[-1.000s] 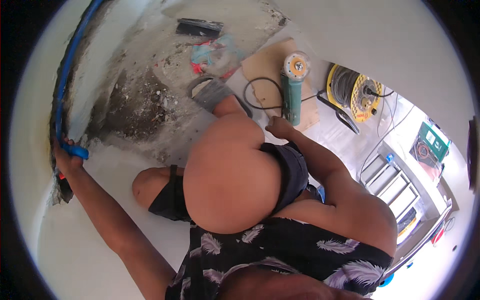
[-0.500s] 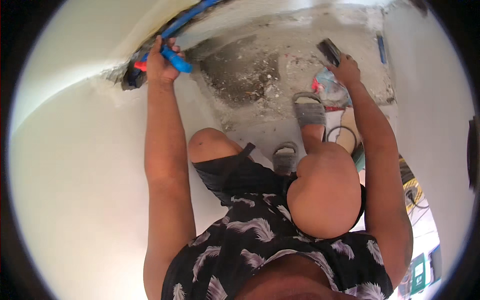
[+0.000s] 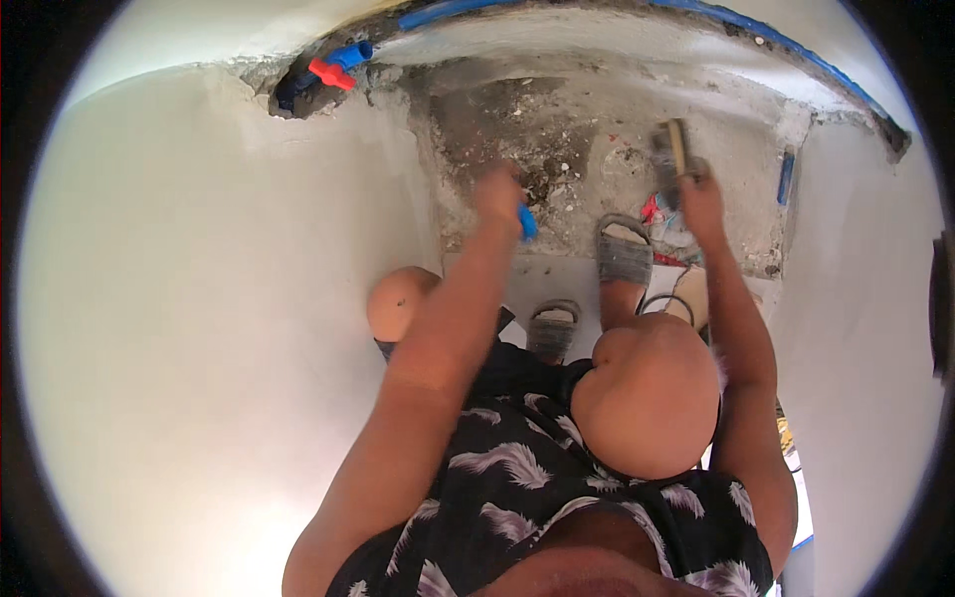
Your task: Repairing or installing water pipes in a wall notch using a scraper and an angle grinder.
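Note:
My left hand (image 3: 500,192), blurred by motion, is closed over the rough floor. A blue pipe fitting (image 3: 527,224) sticks out from under it; the rest is covered by the fingers. In my right hand (image 3: 702,199) is a dark block-shaped tool (image 3: 679,149) with a tan strip along it, upright and too blurred to name. In a broken-out hollow low in the left wall, a red pipe plug (image 3: 332,74) sits next to a blue pipe end (image 3: 350,55).
Blue pipe (image 3: 776,35) runs along a chased groove in the far wall. Debris (image 3: 537,179) litters the raw concrete. A crumpled plastic bag (image 3: 671,224) lies near my sandaled foot (image 3: 624,254). A short blue pipe piece (image 3: 786,176) rests by the right wall.
My left hand has left the wall hollow and moved right and nearer, taking the blue fitting along. The right hand's tool has turned more upright. The whole view has shifted.

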The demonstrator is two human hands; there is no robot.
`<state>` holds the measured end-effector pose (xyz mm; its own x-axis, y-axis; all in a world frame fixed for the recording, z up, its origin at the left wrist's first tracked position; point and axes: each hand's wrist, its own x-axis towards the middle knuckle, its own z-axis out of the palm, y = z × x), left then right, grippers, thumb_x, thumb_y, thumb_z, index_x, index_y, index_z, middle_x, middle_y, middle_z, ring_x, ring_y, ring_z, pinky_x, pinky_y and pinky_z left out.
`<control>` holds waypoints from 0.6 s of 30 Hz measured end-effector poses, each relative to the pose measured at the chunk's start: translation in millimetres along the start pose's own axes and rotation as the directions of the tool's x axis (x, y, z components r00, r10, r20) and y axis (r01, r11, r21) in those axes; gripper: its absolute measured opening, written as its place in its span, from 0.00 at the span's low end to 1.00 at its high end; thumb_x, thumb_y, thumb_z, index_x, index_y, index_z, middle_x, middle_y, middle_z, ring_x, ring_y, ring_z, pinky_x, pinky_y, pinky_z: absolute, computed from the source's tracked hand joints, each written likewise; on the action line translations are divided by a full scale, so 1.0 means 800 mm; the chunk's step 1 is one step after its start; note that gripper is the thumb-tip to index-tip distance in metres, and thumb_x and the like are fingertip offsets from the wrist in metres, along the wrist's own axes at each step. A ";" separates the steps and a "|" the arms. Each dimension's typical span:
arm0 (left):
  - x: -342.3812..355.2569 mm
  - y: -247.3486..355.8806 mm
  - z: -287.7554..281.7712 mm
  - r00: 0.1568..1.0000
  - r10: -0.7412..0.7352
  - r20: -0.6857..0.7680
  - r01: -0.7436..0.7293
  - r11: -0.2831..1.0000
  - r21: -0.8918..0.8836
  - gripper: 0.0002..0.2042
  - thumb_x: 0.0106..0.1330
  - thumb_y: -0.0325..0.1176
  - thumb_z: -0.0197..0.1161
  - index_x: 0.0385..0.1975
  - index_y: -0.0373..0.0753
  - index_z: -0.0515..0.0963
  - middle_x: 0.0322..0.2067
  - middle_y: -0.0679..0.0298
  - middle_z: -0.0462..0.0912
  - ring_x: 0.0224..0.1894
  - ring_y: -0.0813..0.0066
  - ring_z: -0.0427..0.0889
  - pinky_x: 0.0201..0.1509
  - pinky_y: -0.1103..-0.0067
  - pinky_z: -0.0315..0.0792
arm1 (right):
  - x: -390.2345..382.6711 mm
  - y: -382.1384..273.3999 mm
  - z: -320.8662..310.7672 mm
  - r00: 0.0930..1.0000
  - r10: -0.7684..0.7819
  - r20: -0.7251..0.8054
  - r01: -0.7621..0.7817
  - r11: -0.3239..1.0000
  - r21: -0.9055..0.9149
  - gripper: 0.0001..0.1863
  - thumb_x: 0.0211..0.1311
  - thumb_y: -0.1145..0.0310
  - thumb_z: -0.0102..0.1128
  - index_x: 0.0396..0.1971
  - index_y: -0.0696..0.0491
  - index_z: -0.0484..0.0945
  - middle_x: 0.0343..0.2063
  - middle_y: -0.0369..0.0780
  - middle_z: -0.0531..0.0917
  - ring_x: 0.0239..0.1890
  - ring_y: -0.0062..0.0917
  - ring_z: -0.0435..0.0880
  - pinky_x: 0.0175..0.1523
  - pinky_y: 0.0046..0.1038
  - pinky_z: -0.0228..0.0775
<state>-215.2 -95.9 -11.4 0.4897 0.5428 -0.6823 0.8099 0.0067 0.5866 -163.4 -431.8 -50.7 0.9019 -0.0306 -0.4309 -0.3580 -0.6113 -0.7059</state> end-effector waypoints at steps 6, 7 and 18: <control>-0.061 -0.106 0.057 0.996 -0.084 -0.031 0.090 0.955 0.283 0.20 0.77 0.49 0.53 0.47 0.36 0.80 0.34 0.54 0.85 0.40 0.57 0.85 0.47 0.65 0.75 | -0.050 -0.061 0.110 0.938 -0.011 0.345 -0.141 0.900 0.412 0.34 0.59 0.64 0.64 0.65 0.64 0.69 0.42 0.47 0.84 0.42 0.35 0.82 0.49 0.35 0.74; -0.068 -0.097 0.056 1.000 -0.006 -0.027 0.010 0.988 0.152 0.20 0.77 0.48 0.54 0.49 0.35 0.80 0.35 0.55 0.85 0.40 0.58 0.84 0.48 0.65 0.75 | -0.048 -0.069 0.120 0.911 0.006 0.411 -0.203 0.877 0.436 0.35 0.59 0.64 0.63 0.66 0.63 0.69 0.43 0.46 0.83 0.43 0.33 0.81 0.49 0.33 0.73; -0.029 0.150 -0.043 0.948 0.238 0.212 -0.051 0.770 -0.636 0.13 0.73 0.24 0.53 0.55 0.31 0.68 0.43 0.52 0.82 0.35 0.56 0.87 0.35 0.61 0.85 | 0.031 -0.256 0.081 0.929 -0.368 0.038 0.350 0.908 0.228 0.29 0.66 0.55 0.66 0.57 0.61 0.75 0.37 0.40 0.85 0.37 0.25 0.83 0.47 0.29 0.77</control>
<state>-140.3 -79.1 89.8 0.7254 0.3379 -0.5997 0.3935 0.5112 0.7641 -83.7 -255.9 47.0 0.9605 0.2263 -0.1620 -0.0644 -0.3857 -0.9204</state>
